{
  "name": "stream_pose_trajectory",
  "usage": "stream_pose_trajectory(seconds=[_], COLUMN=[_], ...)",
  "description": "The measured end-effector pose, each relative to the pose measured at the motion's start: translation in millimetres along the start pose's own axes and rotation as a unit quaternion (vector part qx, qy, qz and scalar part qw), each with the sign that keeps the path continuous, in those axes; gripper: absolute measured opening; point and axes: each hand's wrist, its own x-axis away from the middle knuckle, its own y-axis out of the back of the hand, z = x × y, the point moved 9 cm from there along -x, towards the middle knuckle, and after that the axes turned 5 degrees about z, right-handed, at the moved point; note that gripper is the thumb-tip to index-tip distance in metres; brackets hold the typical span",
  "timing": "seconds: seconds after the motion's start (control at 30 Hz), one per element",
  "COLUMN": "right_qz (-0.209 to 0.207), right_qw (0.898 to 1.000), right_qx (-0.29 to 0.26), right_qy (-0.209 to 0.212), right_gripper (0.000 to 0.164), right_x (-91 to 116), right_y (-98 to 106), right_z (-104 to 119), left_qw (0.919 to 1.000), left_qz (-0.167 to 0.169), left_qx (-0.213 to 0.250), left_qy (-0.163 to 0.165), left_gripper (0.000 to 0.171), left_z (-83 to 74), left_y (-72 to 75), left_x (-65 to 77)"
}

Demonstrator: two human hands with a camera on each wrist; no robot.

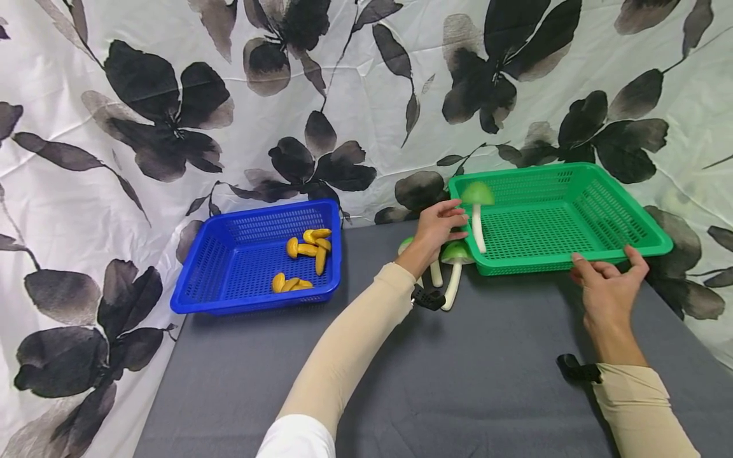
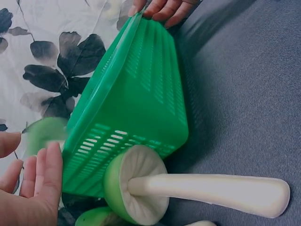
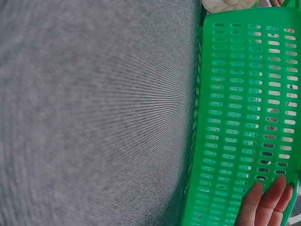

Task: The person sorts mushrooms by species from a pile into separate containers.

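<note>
My left hand (image 1: 438, 226) is at the left end of the green plastic basket (image 1: 572, 262), fingers extended and spread from the thumb. Just beyond its fingertips is a green-capped mushroom (image 1: 478, 194) with a long white stem, at the basket's left inner side; its cap is blurred in the left wrist view. My right hand (image 1: 611, 292) grips the basket's front rim, thumb over the edge and fingers against the outer wall (image 3: 225, 113). Another green-capped mushroom (image 2: 136, 183) lies outside, its cap against the basket's end wall. More such mushrooms are partly hidden behind my left wrist.
A blue basket (image 1: 229, 305) stands to the left with several small yellow mushrooms (image 1: 292, 283) inside. Grey cloth (image 1: 458, 381) covers the table. A white curtain with dark flowers (image 1: 366, 76) hangs behind both baskets.
</note>
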Motion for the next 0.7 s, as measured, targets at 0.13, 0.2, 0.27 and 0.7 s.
stream_pose_trajectory(seconds=[0.13, 0.2, 0.27, 0.7], right_qz=[-0.004, -0.004, -0.007, -0.016], right_qw=[1.0, 1.0, 1.0, 1.0], right_qx=[-0.007, -0.01, -0.003, -0.004], right_qy=[0.002, 0.003, 0.005, 0.006], right_gripper=[0.093, 0.092, 0.093, 0.091], right_x=[1.3, 1.8, 2.1, 6.6], right_y=[2.5, 3.1, 3.9, 4.1], right_z=[-1.3, -1.8, -2.2, -5.3], left_qw=[1.0, 0.9999, 0.9999, 0.9999], left_qz=[0.009, 0.012, 0.013, -0.002], left_qx=[0.003, 0.004, 0.006, -0.007], left_qy=[0.001, 0.002, 0.004, -0.013], left_gripper=[0.047, 0.048, 0.046, 0.039], left_z=[0.0, -0.5, -1.5, -13.3], left_y=[7.3, 12.5, 18.8, 77.9], left_x=[4.0, 6.3, 8.8, 30.2])
